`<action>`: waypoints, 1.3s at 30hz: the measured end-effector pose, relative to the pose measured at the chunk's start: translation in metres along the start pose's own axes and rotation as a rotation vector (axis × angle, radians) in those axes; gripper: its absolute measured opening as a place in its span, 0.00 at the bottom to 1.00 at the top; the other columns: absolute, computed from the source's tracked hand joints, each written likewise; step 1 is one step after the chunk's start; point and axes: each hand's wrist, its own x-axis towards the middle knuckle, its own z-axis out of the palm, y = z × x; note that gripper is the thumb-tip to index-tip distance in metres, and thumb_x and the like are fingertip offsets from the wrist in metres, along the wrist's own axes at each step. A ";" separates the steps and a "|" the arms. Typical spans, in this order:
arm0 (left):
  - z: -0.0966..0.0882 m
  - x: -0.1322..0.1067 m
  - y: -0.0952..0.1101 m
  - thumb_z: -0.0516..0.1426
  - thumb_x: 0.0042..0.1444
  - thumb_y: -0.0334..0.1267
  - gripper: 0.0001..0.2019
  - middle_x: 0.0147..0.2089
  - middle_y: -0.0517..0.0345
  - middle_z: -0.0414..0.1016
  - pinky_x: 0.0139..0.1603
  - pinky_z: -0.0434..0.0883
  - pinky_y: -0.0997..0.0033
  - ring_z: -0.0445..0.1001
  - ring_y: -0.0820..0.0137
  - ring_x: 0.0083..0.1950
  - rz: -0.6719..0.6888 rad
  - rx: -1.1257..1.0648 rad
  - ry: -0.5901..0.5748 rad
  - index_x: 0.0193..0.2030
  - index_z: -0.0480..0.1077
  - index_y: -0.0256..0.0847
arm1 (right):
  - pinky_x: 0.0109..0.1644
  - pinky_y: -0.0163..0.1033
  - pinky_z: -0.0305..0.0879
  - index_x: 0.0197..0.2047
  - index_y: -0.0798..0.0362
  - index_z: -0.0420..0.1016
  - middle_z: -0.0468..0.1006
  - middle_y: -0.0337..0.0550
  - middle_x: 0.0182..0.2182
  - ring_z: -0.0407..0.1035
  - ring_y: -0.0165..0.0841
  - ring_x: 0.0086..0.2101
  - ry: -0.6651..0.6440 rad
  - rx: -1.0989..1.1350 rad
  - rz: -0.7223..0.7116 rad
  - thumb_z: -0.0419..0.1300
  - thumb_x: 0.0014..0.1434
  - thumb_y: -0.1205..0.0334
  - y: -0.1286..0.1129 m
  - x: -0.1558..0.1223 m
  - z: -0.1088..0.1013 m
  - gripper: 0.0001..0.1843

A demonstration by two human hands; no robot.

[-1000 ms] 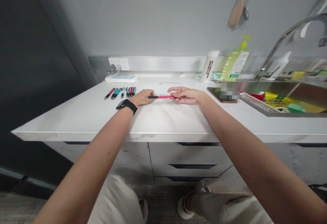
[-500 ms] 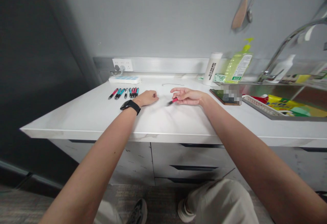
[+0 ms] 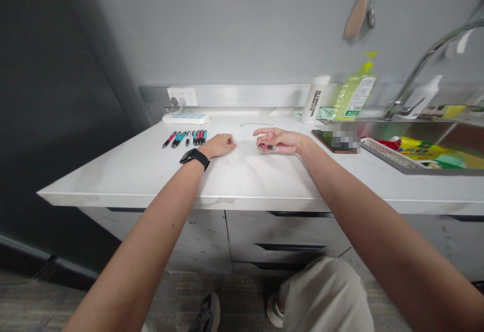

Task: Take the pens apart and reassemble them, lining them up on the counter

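My right hand (image 3: 280, 140) is over the middle of the counter, palm turned partly up and fingers curled. It holds a pink-and-black pen (image 3: 268, 146) at the fingers, the black end pointing right toward the palm. My left hand (image 3: 219, 145) rests on the counter as a loose fist, with no object showing in it. A black watch (image 3: 195, 157) is on the left wrist. To the left of that hand, several pink, teal and white pens (image 3: 180, 139) with dark grips lie side by side in a row.
A power strip (image 3: 186, 119) lies behind the pens. At the back right stand a white bottle (image 3: 316, 100) and a yellow-green pump bottle (image 3: 355, 95). A phone (image 3: 333, 142) lies left of the sink (image 3: 416, 170), with a tap (image 3: 406, 87). A thin wire (image 3: 257, 124) lies behind my hands.
The pen in my right hand has turned: its black end pointed left and down before and now points right, toward the palm. My left hand keeps its place.
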 end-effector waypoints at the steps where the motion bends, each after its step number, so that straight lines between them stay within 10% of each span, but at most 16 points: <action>1: 0.000 0.000 0.001 0.51 0.52 0.43 0.11 0.34 0.53 0.75 0.38 0.65 0.71 0.71 0.67 0.35 -0.017 -0.003 -0.004 0.33 0.70 0.38 | 0.36 0.29 0.74 0.48 0.57 0.66 0.78 0.40 0.32 0.75 0.25 0.31 0.007 0.001 -0.008 0.59 0.50 0.82 0.000 0.000 0.000 0.22; 15: -0.004 -0.005 0.008 0.50 0.53 0.41 0.11 0.36 0.53 0.76 0.39 0.65 0.72 0.71 0.67 0.36 -0.031 -0.014 -0.017 0.34 0.69 0.39 | 0.34 0.27 0.72 0.46 0.57 0.65 0.74 0.38 0.30 0.72 0.23 0.28 0.052 0.043 -0.005 0.57 0.55 0.80 -0.002 0.000 0.003 0.16; 21: -0.005 -0.004 0.011 0.49 0.53 0.42 0.12 0.38 0.52 0.76 0.40 0.65 0.71 0.71 0.66 0.37 -0.031 0.036 -0.036 0.35 0.70 0.38 | 0.17 0.21 0.55 0.46 0.59 0.66 0.69 0.34 0.24 0.51 0.15 0.13 -0.017 -0.005 0.055 0.55 0.60 0.72 -0.001 -0.001 0.002 0.10; 39: -0.005 -0.003 0.011 0.49 0.54 0.43 0.13 0.37 0.51 0.76 0.39 0.64 0.71 0.71 0.66 0.36 -0.036 0.071 -0.044 0.35 0.70 0.38 | 0.23 0.26 0.61 0.50 0.60 0.65 0.69 0.38 0.26 0.60 0.21 0.20 -0.052 0.085 0.066 0.50 0.56 0.81 -0.001 -0.002 0.009 0.19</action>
